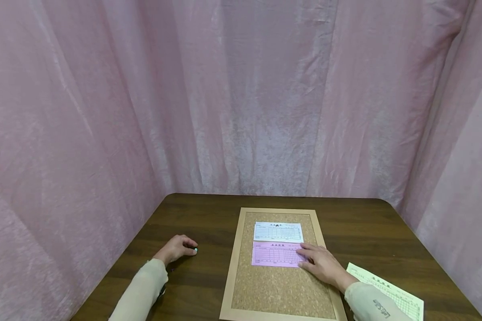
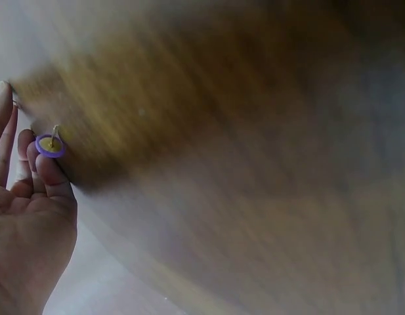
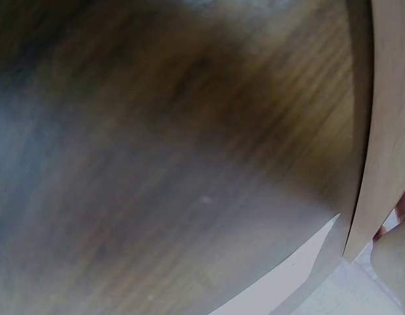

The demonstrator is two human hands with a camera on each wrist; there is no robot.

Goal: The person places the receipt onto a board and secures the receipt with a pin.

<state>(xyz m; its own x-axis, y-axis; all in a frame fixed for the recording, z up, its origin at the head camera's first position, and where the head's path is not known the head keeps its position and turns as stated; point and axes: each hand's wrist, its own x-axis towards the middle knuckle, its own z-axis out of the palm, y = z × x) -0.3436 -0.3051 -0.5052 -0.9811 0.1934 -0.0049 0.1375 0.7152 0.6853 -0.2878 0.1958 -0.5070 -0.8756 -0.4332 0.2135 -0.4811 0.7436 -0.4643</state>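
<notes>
My left hand is over the table left of the framed corkboard, thumb and fingertips together. The left wrist view shows a thumbtack with a purple rim and a bare pin at those fingertips; in the head view a small pale-teal spot shows there. My right hand lies over the board's right side, its extended fingers resting on the right end of a purple form slip. Just above that slip lies a white form slip, with a small dark spot at its top edge.
A pale green form slip lies on the brown table right of the board, partly under the right sleeve. Pink curtains surround the table. A small dark purple item shows by the left cuff.
</notes>
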